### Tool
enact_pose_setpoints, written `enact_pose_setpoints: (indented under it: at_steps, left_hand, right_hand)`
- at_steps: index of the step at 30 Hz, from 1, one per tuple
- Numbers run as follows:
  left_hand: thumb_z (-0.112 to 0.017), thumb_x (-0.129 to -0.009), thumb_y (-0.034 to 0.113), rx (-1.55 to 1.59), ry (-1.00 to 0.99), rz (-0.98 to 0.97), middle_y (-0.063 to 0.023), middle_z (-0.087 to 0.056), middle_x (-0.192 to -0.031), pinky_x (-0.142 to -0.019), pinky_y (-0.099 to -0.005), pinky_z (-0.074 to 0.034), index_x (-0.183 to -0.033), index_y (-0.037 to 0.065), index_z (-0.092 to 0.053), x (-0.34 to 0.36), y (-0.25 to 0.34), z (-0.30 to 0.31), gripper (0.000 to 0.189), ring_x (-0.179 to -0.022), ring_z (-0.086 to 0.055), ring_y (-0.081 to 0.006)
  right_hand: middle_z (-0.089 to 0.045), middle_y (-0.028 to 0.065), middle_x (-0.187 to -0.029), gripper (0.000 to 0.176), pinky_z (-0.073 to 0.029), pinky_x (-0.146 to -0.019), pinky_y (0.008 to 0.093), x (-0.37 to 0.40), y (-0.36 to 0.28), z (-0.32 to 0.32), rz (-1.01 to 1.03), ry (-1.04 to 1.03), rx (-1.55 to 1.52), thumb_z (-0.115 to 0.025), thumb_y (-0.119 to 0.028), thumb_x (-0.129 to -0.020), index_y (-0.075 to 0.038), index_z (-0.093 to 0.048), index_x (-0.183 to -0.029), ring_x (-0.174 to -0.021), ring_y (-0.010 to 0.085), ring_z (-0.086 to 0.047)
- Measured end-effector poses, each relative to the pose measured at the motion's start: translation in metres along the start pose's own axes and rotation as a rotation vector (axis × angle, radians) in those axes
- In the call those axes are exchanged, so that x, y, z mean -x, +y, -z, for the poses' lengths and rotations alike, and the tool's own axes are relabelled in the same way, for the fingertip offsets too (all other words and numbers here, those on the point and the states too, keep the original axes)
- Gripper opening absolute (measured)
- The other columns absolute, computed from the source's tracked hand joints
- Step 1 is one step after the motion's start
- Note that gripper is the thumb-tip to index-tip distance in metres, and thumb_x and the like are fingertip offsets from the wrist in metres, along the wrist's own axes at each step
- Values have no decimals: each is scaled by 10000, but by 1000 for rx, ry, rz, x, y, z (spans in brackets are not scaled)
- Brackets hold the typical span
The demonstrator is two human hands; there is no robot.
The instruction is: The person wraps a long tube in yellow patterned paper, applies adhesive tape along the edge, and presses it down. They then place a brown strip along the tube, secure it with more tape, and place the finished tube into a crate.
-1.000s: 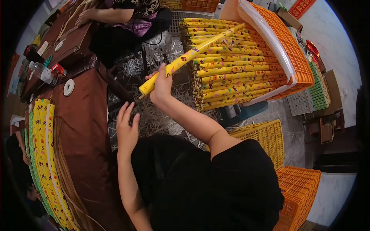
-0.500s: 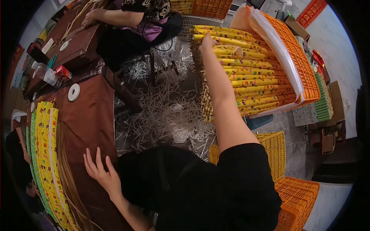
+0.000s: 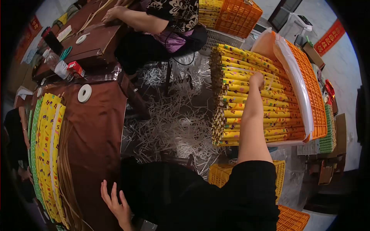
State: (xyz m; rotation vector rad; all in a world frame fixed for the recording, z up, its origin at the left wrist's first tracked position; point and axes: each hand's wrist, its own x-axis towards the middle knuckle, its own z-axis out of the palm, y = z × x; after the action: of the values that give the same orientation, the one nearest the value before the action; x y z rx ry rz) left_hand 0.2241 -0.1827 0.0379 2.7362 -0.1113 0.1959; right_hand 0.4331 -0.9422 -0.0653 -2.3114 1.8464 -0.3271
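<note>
My right hand point(image 3: 257, 80) reaches out over a stack of yellow printed paper rolls point(image 3: 246, 98), its fingers curled down against them. A pale thin band point(image 3: 271, 84) shows beside these fingers; whether I grip it or a roll is hidden. The rolls lie side by side in an orange crate point(image 3: 304, 77) lined with white plastic. Low over the brown-covered table point(image 3: 100, 146), near its edge, my left hand point(image 3: 115, 204) has its fingers spread and holds nothing. Further left on the table lie yellow printed paper strips point(image 3: 48, 150) beside brown strips point(image 3: 67, 169) and green ones point(image 3: 35, 134).
A white tape roll point(image 3: 84, 93), a red box point(image 3: 76, 69) and a bottle point(image 3: 58, 65) are on the tables. A co-worker's arm point(image 3: 140, 20) rests at the far table. Shredded strips point(image 3: 173, 115) litter the floor. A yellow crate point(image 3: 221, 175) stands near my lap.
My right hand has moved from the outer ends of the rolls inward along the stack, toward the crate's lining. My left hand has lowered toward me. The whole view has shifted.
</note>
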Motion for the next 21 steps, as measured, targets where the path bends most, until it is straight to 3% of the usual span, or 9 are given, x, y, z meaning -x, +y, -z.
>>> enact_pose_setpoints:
  at_steps: [2, 5, 7, 9, 11, 14, 17, 19, 21]
  left_hand:
    - [-545, -932, 45, -1, 7, 8, -192, -430, -1444, -1080, -494, -348, -1221, 9, -617, 8, -12, 3, 300, -1343, -386, -384]
    - [-540, -935, 39, 52, 72, 32, -186, -427, -1448, -1074, -493, -354, -1219, 9, -617, 17, -24, 3, 296, -1341, -387, -381]
    - [-543, -949, 77, -9, 61, 24, -178, -422, -1454, -1082, -508, -334, -1257, 33, -599, 14, -22, 5, 316, -1344, -385, -378]
    - [-549, -956, 121, -216, 84, -4, -170, -416, -1461, -1092, -515, -317, -1280, 52, -587, 7, -24, 6, 334, -1350, -377, -379]
    - [-554, -963, 165, -431, 104, -25, -162, -411, -1468, -1102, -522, -300, -1303, 70, -574, 2, -30, 7, 354, -1357, -370, -379]
    - [-549, -972, 262, -775, 192, -22, -146, -428, -1463, -1118, -528, -272, -1335, 105, -555, 2, -46, 2, 395, -1368, -370, -365]
    - [-538, -975, 302, -830, 248, 45, -137, -466, -1438, -1122, -529, -276, -1334, 110, -558, 14, -72, -12, 407, -1359, -399, -345]
    - [-527, -974, 294, -797, 234, 60, -135, -501, -1409, -1122, -535, -281, -1337, 107, -557, 20, -80, -19, 410, -1340, -431, -334]
    - [-535, -966, 276, -760, 210, 84, -136, -510, -1398, -1120, -549, -281, -1324, 101, -565, 12, -70, -18, 400, -1332, -439, -335]
  right_hand:
    - [-661, 168, -826, 236, -499, -528, 424, -14, 2, -11, -69, 101, -289, -587, -180, -949, 13, -677, -846, -616, 290, -597]
    - [-663, 180, -908, 182, -510, -775, 387, 88, -62, 26, 693, 288, -615, -611, -112, -872, 36, -676, -956, -851, 321, -643]
    - [-685, 164, -906, 203, -521, -742, 371, 195, -91, 12, 1092, -306, -729, -617, -115, -855, -8, -683, -1015, -823, 280, -663]
    - [-717, 100, -980, 292, -552, -735, 305, 299, -104, 70, 1393, -1365, -425, -640, -135, -878, -49, -681, -1155, -844, 170, -681]
    - [-724, 85, -915, 287, -534, -528, 270, 317, -125, 91, 1182, -1387, -485, -660, -205, -912, -54, -699, -1153, -576, 103, -629]
    - [-716, 67, -790, 249, -451, -459, 282, 220, -177, 28, 900, -818, -921, -664, -223, -894, -39, -733, -1046, -483, 92, -548]
    - [-695, 165, -1016, 309, -518, -776, 439, 79, -197, -30, 888, 212, -474, -595, -128, -869, -58, -633, -1168, -942, 360, -662]
    - [-472, 108, -1440, 604, -444, -970, 503, 30, -185, -25, 655, 77, 30, -578, -126, -882, -123, -359, -1445, -1244, 340, -521]
    - [-370, 48, -1537, 710, -362, -1085, 496, -6, -169, -33, 623, 78, 258, -582, -161, -895, -149, -249, -1522, -1395, 297, -359]
